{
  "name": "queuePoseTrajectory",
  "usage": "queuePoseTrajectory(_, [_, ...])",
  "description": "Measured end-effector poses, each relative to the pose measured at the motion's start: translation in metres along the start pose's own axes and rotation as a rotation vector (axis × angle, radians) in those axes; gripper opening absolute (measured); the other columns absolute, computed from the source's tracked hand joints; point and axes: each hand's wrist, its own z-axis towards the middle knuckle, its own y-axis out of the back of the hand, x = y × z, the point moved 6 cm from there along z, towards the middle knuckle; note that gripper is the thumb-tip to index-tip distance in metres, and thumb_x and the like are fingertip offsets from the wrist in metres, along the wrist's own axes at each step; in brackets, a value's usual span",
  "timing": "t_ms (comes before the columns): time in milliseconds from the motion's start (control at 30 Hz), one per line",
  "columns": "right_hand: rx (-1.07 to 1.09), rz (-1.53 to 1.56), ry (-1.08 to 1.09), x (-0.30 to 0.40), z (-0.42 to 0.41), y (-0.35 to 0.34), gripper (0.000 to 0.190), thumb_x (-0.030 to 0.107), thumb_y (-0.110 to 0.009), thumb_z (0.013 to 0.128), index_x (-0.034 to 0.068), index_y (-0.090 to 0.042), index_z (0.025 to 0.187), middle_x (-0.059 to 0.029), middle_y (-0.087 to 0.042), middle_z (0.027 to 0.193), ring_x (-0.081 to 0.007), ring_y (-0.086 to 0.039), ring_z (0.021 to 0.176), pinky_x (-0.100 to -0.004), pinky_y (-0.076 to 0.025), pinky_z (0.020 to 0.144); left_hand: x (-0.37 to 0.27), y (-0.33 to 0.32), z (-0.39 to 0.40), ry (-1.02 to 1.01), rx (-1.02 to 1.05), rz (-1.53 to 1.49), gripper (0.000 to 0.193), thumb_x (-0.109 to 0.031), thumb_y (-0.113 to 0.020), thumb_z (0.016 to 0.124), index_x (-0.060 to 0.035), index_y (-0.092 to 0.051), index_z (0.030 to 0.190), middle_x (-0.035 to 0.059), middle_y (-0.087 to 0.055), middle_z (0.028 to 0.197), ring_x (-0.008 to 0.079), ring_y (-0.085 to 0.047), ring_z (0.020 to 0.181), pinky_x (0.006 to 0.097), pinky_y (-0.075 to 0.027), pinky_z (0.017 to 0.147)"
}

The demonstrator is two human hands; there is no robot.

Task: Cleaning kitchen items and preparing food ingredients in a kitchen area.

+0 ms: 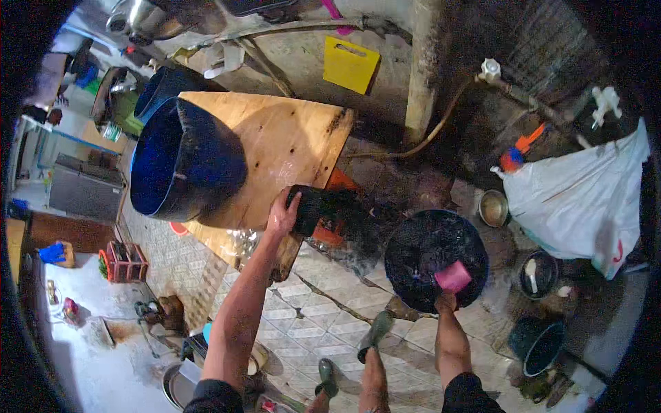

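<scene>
At the edge of a wet plywood board [289,149], my left hand [281,214] grips the end of a black object [310,206]. Its far side merges with dark shadow, so I cannot tell its exact kind. My right hand [445,302] holds a pink plastic dipper [454,277] over a round black tub [400,289] that appears to contain water. The dipper's handle is mostly hidden by my fingers. On the board, a large blue-black plastic drum [211,155] lies on its side, its open mouth facing left.
Cracked floor tiles [330,310] run beneath my boots [379,330]. A white sack [573,191], a small metal pot [493,208] and a dark bucket [545,348] stand to the right. A hose [439,137] crosses behind the board. A yellow cutting board [351,64] hangs on the wall.
</scene>
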Motion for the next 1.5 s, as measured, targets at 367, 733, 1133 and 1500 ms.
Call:
queuePoseTrajectory(367, [0.732,1.997,0.004,0.17,-0.172,0.1,0.02,0.008,-0.056,0.086,0.012,-0.052,0.105,0.0021,-0.045,0.062,-0.005,-0.041,0.045,-0.0187,-0.031,0.034,-0.016,0.016,-0.029,0.03,-0.141,0.086,0.033,-0.025,-0.051,0.09,-0.0025,-0.052,0.114,0.0252,-0.059,0.095,0.042,-0.055,0.093,0.0437,-0.043,0.083])
queuePoseTrajectory(733, [-0.453,1.132,0.529,0.339,-0.312,0.435,0.058,0.003,-0.054,0.077,0.014,-0.041,0.132,-0.0144,-0.057,0.073,-0.0288,-0.056,0.059,-0.0371,-0.045,0.051,-0.082,-0.029,0.057,-0.064,-0.018,0.104,0.029,-0.027,-0.046,0.089,-0.0071,-0.057,0.106,0.0244,-0.061,0.095,0.0421,-0.059,0.088,0.0478,-0.046,0.077])
queuePoseTrajectory(1133, [-0.578,0.737,0.166,0.269,-0.268,0.422,0.059,-0.002,-0.051,0.071,0.01,-0.04,0.128,-0.0256,-0.058,0.095,-0.044,-0.057,0.085,-0.0515,-0.045,0.078,-0.018,-0.017,0.058,-0.003,0.096,0.013,0.037,-0.031,-0.055,0.085,-0.0026,-0.056,0.11,0.0254,-0.06,0.1,0.0419,-0.057,0.095,0.0448,-0.045,0.082])
queuePoseTrajectory(1500, [-0.362,0.248,0.152,0.109,-0.078,-0.034,0.043,0.033,-0.06,0.075,0.009,-0.053,0.11,-0.0131,-0.06,0.094,-0.0329,-0.057,0.086,-0.0418,-0.049,0.072,0.017,-0.008,0.059,-0.077,-0.147,0.177,0.044,-0.051,-0.055,0.08,-0.009,-0.064,0.088,0.0196,-0.063,0.077,0.0391,-0.061,0.077,0.0464,-0.048,0.069])
